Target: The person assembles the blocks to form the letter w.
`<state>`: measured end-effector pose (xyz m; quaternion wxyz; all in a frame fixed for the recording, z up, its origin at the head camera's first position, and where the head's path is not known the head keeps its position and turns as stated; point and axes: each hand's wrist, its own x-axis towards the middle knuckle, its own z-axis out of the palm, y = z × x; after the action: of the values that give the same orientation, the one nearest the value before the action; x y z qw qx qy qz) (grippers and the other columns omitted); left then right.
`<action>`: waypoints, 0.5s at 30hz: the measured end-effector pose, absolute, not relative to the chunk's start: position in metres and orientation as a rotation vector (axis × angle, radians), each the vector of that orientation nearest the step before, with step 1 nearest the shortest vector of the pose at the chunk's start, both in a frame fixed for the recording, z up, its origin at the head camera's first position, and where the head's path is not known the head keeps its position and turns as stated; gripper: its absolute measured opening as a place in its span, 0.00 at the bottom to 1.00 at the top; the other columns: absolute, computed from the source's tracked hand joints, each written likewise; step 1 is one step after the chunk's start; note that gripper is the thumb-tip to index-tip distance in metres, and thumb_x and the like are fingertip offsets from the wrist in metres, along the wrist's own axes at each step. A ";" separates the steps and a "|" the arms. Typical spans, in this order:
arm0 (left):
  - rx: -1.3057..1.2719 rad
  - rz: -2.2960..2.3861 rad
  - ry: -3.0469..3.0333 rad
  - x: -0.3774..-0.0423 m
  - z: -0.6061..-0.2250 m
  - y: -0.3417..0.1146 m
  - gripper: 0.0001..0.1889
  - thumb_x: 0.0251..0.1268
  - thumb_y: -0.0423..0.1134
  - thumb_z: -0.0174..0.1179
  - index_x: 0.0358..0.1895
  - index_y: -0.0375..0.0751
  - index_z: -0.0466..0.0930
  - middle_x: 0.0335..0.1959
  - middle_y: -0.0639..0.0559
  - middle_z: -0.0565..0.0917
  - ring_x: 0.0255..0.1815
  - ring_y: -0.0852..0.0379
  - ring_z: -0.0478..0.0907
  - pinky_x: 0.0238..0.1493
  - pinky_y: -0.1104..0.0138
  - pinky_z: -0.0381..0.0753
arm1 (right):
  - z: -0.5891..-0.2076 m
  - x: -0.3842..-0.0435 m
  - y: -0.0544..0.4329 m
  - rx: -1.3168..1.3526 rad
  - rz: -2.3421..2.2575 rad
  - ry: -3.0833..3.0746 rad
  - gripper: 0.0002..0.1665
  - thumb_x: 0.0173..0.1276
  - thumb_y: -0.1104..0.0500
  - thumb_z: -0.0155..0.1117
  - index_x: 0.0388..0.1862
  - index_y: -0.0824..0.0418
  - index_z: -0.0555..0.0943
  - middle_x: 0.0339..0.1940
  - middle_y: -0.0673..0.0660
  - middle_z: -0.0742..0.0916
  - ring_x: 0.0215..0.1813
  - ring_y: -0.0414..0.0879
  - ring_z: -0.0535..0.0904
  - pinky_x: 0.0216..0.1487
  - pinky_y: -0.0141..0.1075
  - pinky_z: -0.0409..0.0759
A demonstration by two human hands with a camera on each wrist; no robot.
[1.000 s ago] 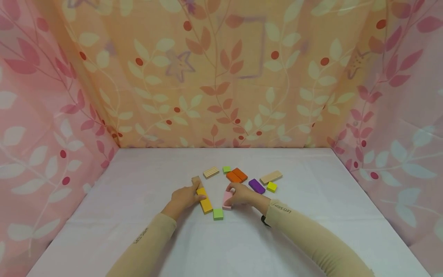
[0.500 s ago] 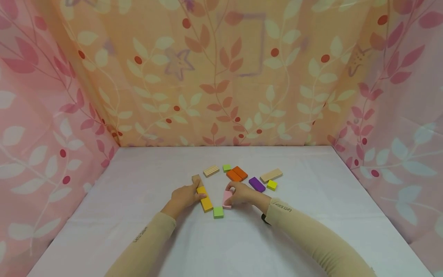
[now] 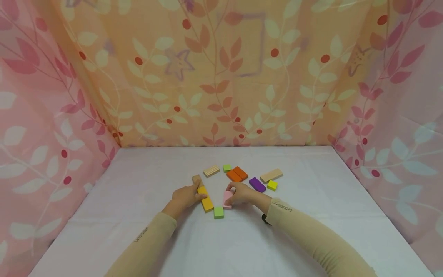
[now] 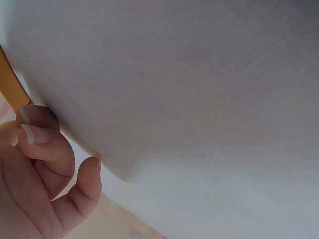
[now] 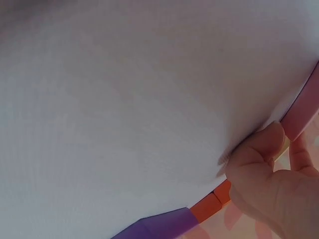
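In the head view my left hand [image 3: 185, 195] grips an orange-yellow wooden block [image 3: 207, 204], its thumb lying across the block and its fingers curled at the far side. Off the far end of that block sits a plain wood block [image 3: 196, 179], right at my fingertips. My right hand [image 3: 241, 193] pinches a pink block [image 3: 227, 198] between thumb and fingers; the hand covers part of it. A light green square block [image 3: 219, 212] lies between the near ends of the yellow and pink blocks. The right wrist view also shows the pink block [image 5: 304, 107] at the fingertips.
Beyond the hands lie a ridged wood block [image 3: 211, 171], a small green block [image 3: 227, 168] and two orange blocks [image 3: 237, 174]. To the right are a purple block [image 3: 257, 184], a long plain wood block [image 3: 271, 175] and a yellow square block [image 3: 272, 185]. Patterned curtains [image 3: 214, 96] surround the white table.
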<state>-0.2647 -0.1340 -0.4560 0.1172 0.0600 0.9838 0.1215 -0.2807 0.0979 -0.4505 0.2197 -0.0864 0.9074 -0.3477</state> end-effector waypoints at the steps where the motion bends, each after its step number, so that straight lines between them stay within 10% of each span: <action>1: 0.176 0.360 2.879 -0.265 -0.457 -0.134 0.41 0.67 0.62 0.54 0.75 0.43 0.57 0.58 0.34 0.78 0.55 0.35 0.77 0.46 0.48 0.77 | -0.449 -0.281 0.099 -0.229 -0.978 2.492 0.27 0.53 0.52 0.79 0.50 0.55 0.79 0.45 0.57 0.81 0.43 0.51 0.75 0.47 0.45 0.77; 15: 0.156 0.361 2.883 -0.265 -0.460 -0.134 0.41 0.66 0.63 0.54 0.75 0.44 0.58 0.58 0.34 0.79 0.56 0.36 0.77 0.50 0.47 0.76 | -0.429 -0.313 0.109 -0.220 -1.246 2.286 0.24 0.65 0.56 0.69 0.58 0.64 0.79 0.36 0.55 0.79 0.29 0.45 0.73 0.31 0.31 0.73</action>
<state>-0.2653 -0.1344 -0.4595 0.1157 0.0533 0.9842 0.1234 -0.3130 0.1087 -0.4293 0.2613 -0.0814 0.8446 -0.4602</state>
